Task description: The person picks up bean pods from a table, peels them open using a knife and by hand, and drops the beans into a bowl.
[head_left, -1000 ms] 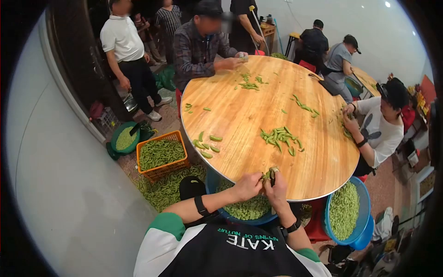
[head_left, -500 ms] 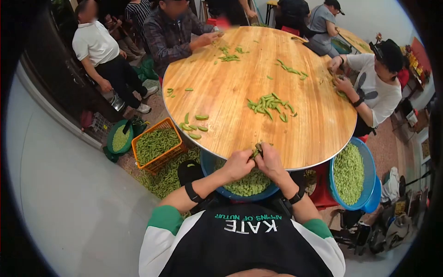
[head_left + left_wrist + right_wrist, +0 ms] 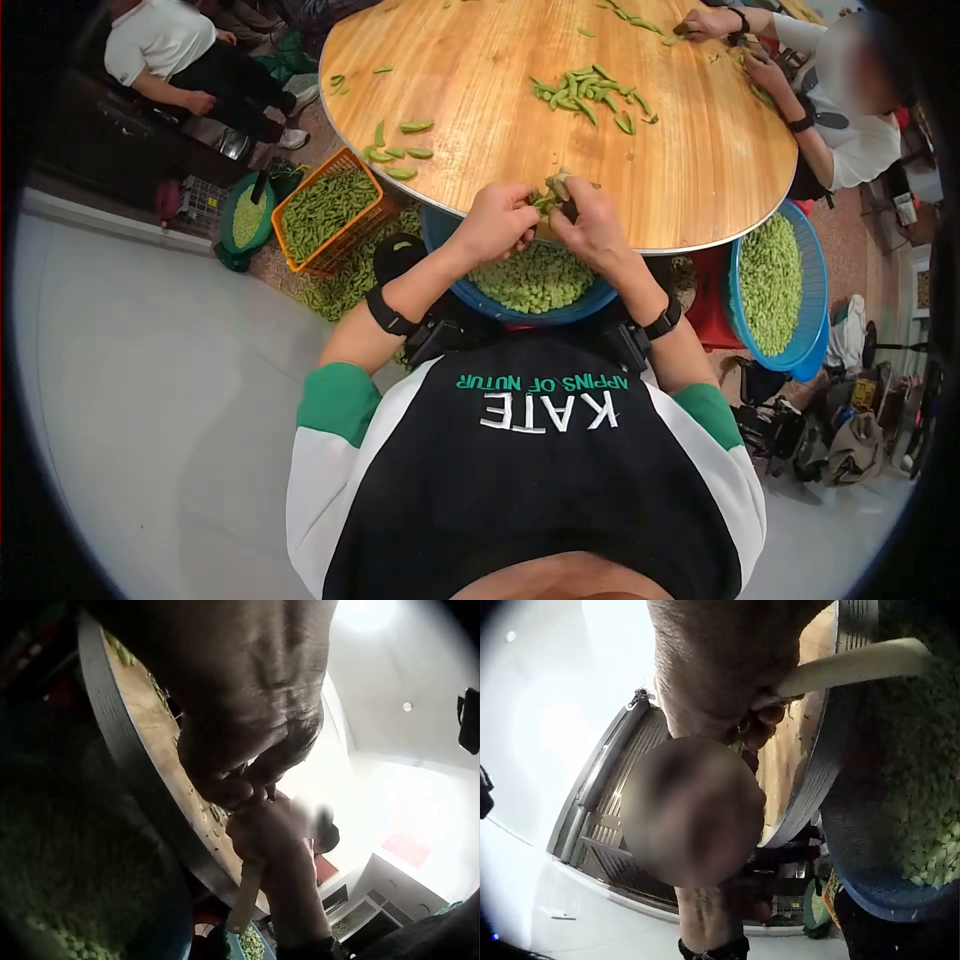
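Note:
Both hands meet over the near edge of the round wooden table (image 3: 450,90), above a blue basin (image 3: 440,240) of shelled green beans (image 3: 535,278). My left hand (image 3: 495,225) has curled fingers and pinches at a green bean pod (image 3: 545,203) between the hands. My right hand (image 3: 597,225) is curled against the same spot, its thumb and fingers close round the pods. A pale flat handle (image 3: 855,667) sticks out from the right palm over the basin; its working end is hidden in the hand. In the left wrist view that handle (image 3: 246,896) points downward.
A pile of pods (image 3: 590,95) lies ahead, a smaller group (image 3: 400,155) left. An orange crate (image 3: 340,240) of pods and a green tub (image 3: 247,215) stand on the floor left. Right is another blue basin (image 3: 815,275). One person (image 3: 845,120) works across the table; another (image 3: 165,50) stands left.
The head view has tilted downward, so the table and people sit higher in the picture. Both hands stay together at the table's edge, working at the pods.

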{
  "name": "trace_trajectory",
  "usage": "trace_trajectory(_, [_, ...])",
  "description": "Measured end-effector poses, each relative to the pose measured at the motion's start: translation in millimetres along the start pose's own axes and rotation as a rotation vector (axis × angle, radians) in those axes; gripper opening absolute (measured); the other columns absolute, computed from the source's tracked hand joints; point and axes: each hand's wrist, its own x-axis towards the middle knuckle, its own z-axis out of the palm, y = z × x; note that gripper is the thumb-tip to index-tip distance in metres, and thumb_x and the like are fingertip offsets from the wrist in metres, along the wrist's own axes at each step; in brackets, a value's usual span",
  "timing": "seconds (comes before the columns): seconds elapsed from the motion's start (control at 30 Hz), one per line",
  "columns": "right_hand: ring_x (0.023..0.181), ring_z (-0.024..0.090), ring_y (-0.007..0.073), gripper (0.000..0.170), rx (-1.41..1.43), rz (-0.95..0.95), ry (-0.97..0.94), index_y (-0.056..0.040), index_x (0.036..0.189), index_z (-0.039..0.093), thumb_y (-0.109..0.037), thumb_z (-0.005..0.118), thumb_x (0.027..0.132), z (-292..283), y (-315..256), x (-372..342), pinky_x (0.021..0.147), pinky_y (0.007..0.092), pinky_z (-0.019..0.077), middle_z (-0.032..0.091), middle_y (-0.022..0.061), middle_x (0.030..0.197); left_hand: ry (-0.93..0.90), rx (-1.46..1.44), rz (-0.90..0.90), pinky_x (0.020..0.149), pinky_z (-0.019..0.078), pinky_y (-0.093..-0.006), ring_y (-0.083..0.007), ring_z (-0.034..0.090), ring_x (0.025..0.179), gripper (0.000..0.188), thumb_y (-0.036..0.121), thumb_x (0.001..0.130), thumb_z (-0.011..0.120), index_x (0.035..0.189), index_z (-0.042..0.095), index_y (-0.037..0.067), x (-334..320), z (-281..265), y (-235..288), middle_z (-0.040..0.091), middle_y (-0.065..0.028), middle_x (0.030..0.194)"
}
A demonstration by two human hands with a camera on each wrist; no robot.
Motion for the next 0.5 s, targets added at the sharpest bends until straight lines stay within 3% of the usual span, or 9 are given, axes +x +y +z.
trace_trajectory(0.07, [0.068, 0.059, 0.0379, 0.019, -0.087, -0.104, 0.017, 0.0025, 0.09, 0.052, -0.007, 0.063, 0.078, 2, 3, -2, 0.06, 0.0405, 0.0464, 0.057, 0.0221, 0.074, 0.015, 0.036, 0.049, 0.04, 0.0413, -0.024, -0.01, 0.052, 0.045, 0.013, 0.01, 0.083, 0.05, 0.083, 0.059, 0.0, 2, 4, -6, 0.057, -0.0044, 0.06])
trace_trajectory(0.13, [0.068, 0.06, 0.0369, 0.019, -0.129, -0.111, 0.005, 0.0034, 0.089, 0.052, -0.008, 0.063, 0.079, 3, 6, -2, 0.06, 0.0395, 0.0465, 0.058, 0.0223, 0.074, 0.097, 0.363, 0.263, 0.043, 0.0416, -0.0243, -0.0092, 0.052, 0.048, 0.013, 0.008, 0.082, 0.05, 0.084, 0.06, 0.0, 9, 4, -16, 0.056, -0.0041, 0.059])
trace_trajectory(0.27, [0.069, 0.06, 0.0369, 0.02, -0.031, 0.025, -0.126, 0.0034, 0.087, 0.053, -0.011, 0.064, 0.079, -8, 5, 0, 0.06, 0.0397, 0.0469, 0.059, 0.0228, 0.075, 0.063, 0.244, 0.222, 0.044, 0.0419, -0.0249, -0.0089, 0.052, 0.049, 0.012, 0.007, 0.081, 0.05, 0.084, 0.06, 0.0, 5, 3, -10, 0.055, -0.0029, 0.059])
trace_trajectory(0.33, [0.064, 0.055, 0.0336, 0.018, 0.082, 0.095, -0.228, 0.0016, 0.088, 0.054, -0.008, 0.063, 0.076, -14, 10, 2, 0.058, 0.039, 0.044, 0.055, 0.0192, 0.07, -0.091, 0.033, 0.024, 0.044, 0.0403, -0.0202, -0.004, 0.049, 0.049, 0.013, 0.014, 0.087, 0.056, 0.09, 0.064, 0.004, 1, -2, -3, 0.052, 0.0027, 0.061])
trace_trajectory(0.47, [0.064, 0.057, 0.0318, 0.019, -0.099, -0.031, -0.224, 0.0018, 0.089, 0.055, -0.009, 0.064, 0.076, -11, 11, 0, 0.059, 0.0375, 0.0446, 0.056, 0.0192, 0.071, -0.105, 0.089, 0.105, 0.044, 0.0394, -0.0195, -0.0035, 0.049, 0.049, 0.014, 0.016, 0.087, 0.058, 0.092, 0.065, 0.004, 7, -1, -20, 0.052, 0.0034, 0.06])
trace_trajectory(0.5, [0.066, 0.059, 0.0345, 0.02, -0.136, -0.062, -0.243, 0.0022, 0.088, 0.054, -0.011, 0.064, 0.077, -12, 9, -1, 0.06, 0.0388, 0.0458, 0.058, 0.0205, 0.072, -0.111, 0.086, 0.118, 0.044, 0.0394, -0.0194, -0.0035, 0.049, 0.049, 0.015, 0.017, 0.088, 0.059, 0.093, 0.065, 0.004, 7, -1, -21, 0.052, 0.0037, 0.06])
